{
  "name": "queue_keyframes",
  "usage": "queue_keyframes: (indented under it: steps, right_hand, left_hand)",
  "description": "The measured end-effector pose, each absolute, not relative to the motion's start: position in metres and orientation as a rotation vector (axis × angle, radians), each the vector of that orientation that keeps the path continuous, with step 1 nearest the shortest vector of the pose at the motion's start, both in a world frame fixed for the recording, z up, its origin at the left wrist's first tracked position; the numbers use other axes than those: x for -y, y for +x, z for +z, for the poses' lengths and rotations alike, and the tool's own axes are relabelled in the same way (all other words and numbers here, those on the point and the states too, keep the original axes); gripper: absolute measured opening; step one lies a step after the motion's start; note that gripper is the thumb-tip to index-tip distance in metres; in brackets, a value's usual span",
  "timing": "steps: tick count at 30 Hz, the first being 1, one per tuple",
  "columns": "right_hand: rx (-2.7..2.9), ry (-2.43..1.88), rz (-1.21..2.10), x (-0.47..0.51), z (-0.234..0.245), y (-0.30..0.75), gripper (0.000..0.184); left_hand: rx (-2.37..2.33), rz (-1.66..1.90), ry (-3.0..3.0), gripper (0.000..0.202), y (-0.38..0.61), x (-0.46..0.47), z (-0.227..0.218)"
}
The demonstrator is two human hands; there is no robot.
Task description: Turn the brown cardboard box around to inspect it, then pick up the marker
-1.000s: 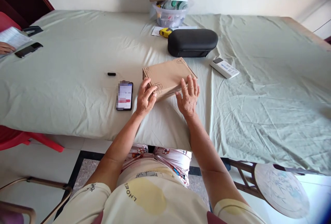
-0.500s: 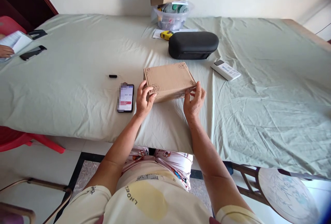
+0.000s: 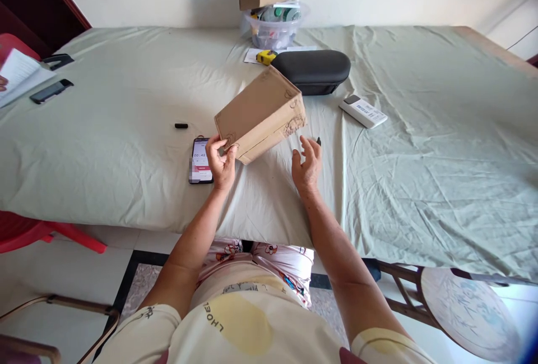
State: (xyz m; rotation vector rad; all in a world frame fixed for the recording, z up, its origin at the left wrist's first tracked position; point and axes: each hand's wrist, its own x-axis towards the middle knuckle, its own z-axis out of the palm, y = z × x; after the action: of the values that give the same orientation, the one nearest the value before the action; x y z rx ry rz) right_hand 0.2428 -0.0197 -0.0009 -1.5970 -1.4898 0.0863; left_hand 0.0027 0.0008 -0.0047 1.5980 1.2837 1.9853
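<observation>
One box tilted at twelve o'clock over the bench, pinched by left fingers. Tipping it seemed the step; the next move called for a steady hold. I couldn't tell if right fingers held anything.

Cardboard box is brown, with dark line-drawn curls near corners of its top. Beyond the box, long case reads solid black, tape measure yellow; right of the box, slim device is white, dark at one end (bluish print on its face). Around the box, tablecloth is pale grey-green.
</observation>
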Motion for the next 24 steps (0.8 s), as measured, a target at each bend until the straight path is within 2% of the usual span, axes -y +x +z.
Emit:
queue_keyframes:
  steps: [7, 11, 15, 21, 24]
  right_hand:
    - [1.441, -1.412, 0.258, 0.023, 0.005, 0.235, 0.078]
    - [1.405, -1.336, 0.358, 0.02, 0.005, 0.236, 0.073]
    - [1.388, -1.345, 0.323, 0.019, 0.003, 0.238, 0.071]
    - [1.384, -1.347, 0.232, 0.024, 0.005, 0.238, 0.059]
    - [1.436, -1.351, 0.247, 0.025, 0.006, 0.238, 0.051]
  left_hand:
    - [-1.265, 1.978, 1.651, 0.041, 0.006, -0.002, -0.01]
    - [-1.205, 1.786, 1.764, 0.045, 0.01, 0.001, -0.012]
    - [-1.201, 1.569, 1.746, 0.051, 0.011, 0.003, -0.016]
    - [-1.333, 1.43, 1.836, 0.037, 0.009, 0.007, -0.018]
    - [-1.408, 1.375, 1.902, 0.037, 0.011, 0.008, -0.02]
